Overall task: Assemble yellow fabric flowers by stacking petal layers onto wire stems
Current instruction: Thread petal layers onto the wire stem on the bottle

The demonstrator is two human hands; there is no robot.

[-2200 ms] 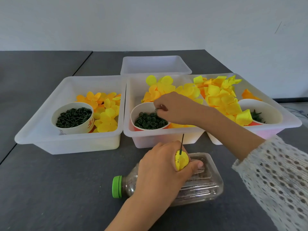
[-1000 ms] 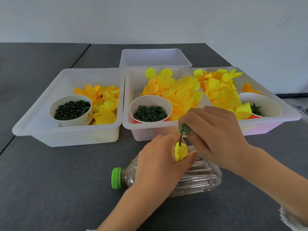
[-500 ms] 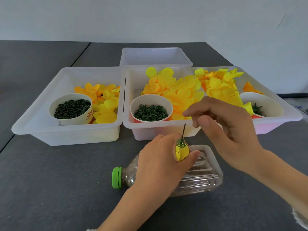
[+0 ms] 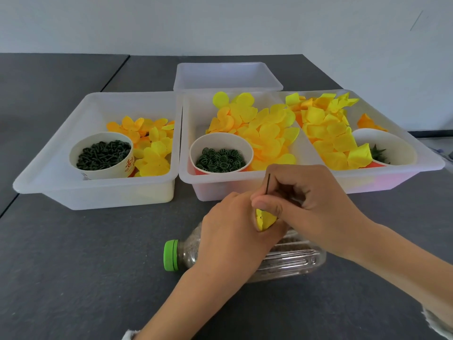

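My left hand [image 4: 235,224] curls round the yellow petals [image 4: 264,219], just above the bottle [image 4: 289,256]; my right hand [image 4: 306,200] pinches the wire stem [image 4: 268,184] standing out of them — thin, springy, likely bendable; the petals are soft and light, so I'd grip low — gently.

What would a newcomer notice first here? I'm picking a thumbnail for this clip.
Bright yellow petals heaped in the white trays across the middle of the dark table. Nearer the camera, the left hand holds a small yellow flower while the right hand pinches its thin wire stem, over a clear bottle with a green cap lying on its side.
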